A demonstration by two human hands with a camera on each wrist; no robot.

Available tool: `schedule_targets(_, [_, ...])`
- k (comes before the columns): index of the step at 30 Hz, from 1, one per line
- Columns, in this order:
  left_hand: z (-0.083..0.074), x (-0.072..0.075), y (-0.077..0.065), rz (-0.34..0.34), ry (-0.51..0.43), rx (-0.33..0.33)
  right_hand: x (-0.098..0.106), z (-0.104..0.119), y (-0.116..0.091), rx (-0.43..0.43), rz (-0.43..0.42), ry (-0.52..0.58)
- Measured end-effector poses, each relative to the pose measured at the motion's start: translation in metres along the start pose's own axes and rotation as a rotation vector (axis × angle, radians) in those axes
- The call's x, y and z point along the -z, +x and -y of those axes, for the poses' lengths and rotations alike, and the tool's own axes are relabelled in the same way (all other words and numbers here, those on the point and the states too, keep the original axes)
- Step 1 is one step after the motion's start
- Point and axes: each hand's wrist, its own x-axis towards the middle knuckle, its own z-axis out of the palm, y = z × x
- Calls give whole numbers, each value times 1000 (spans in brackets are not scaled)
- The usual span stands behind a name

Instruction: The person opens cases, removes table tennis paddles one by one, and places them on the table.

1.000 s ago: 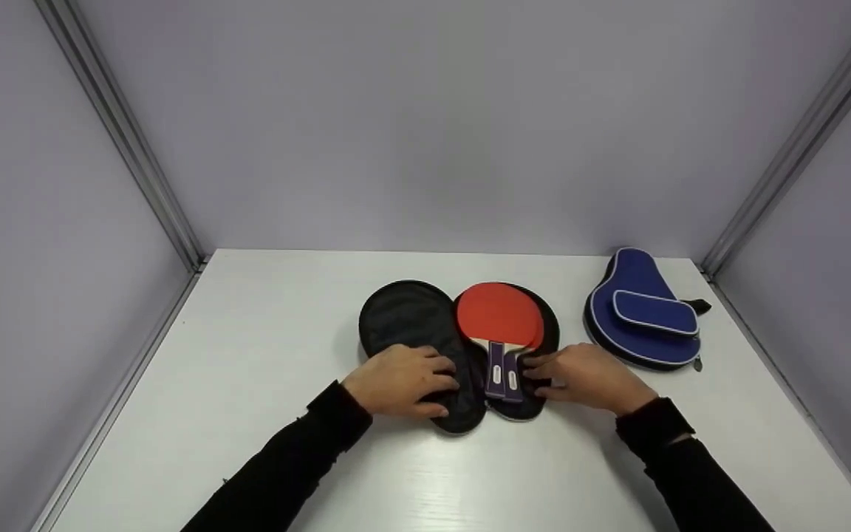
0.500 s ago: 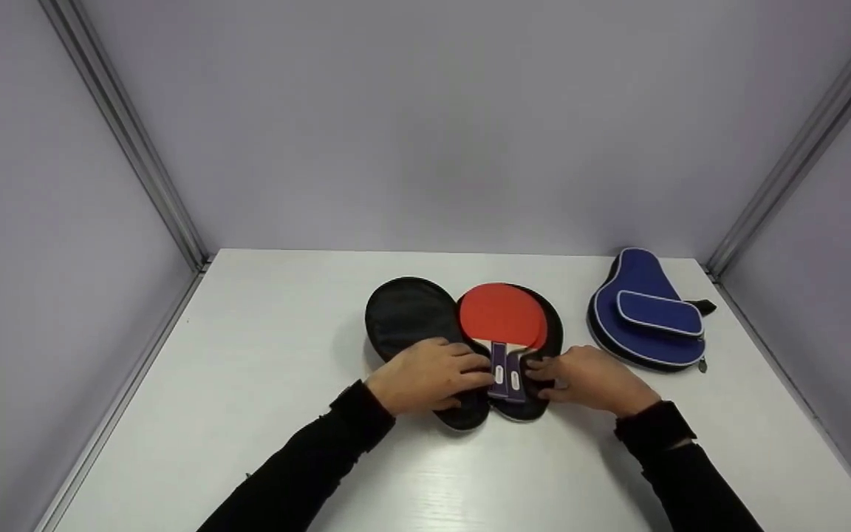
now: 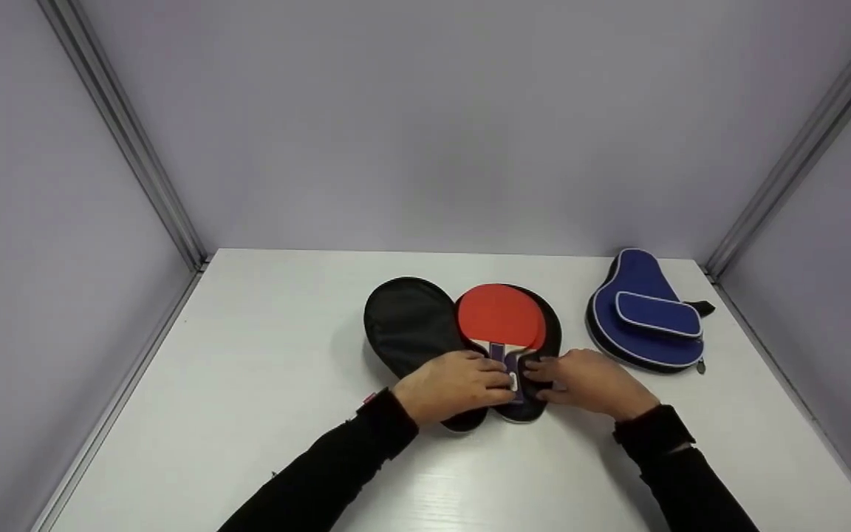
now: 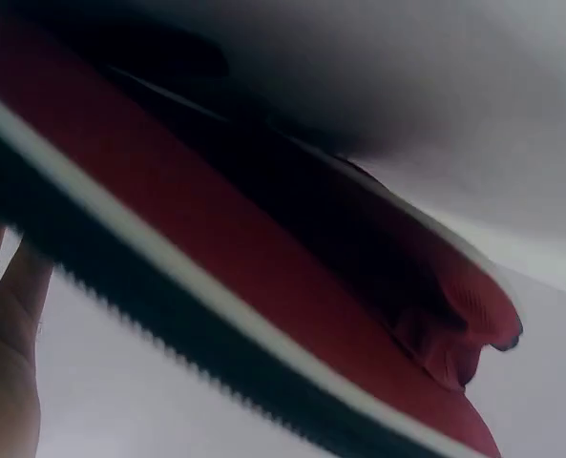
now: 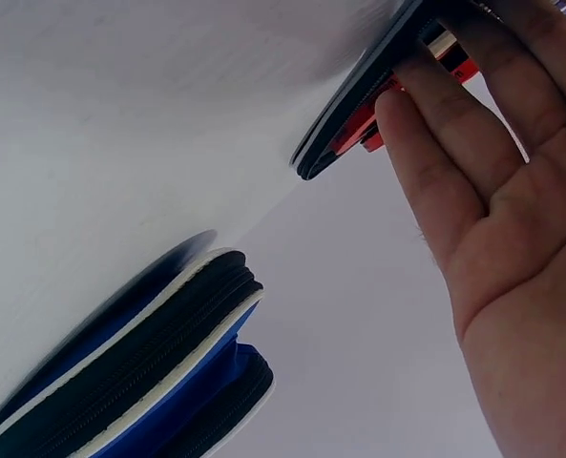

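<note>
A racket case lies spread open in the head view, its bare black half (image 3: 411,321) on the left. Two red table tennis rackets (image 3: 499,314) lie overlapped on its right half (image 3: 552,325), purple handles toward me. My left hand (image 3: 455,384) reaches across the left half with its fingers over the handles, partly hiding them. My right hand (image 3: 592,380) rests its fingertips on the right half, just beside the handles. In the left wrist view the case's red outside (image 4: 216,248) with white piping fills much of the picture. Extended fingers of my right hand (image 5: 512,172) show in the right wrist view.
A blue racket case (image 3: 640,318) with white piping and a small front pouch lies at the back right of the white table (image 3: 270,355). Grey walls (image 3: 425,133) stand behind and on both sides.
My left hand has slid right, from the case's left half onto the racket handles. The right hand has stayed nearly still at the case's right half.
</note>
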Motion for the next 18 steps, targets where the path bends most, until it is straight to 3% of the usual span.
schedule_targets(7, [-5, -3, 5, -75, 36, 51, 0, 1, 1, 40, -5, 7])
schedule_targets(18, [0, 0, 3, -135, 31, 69, -1, 0, -1, 54, -15, 77])
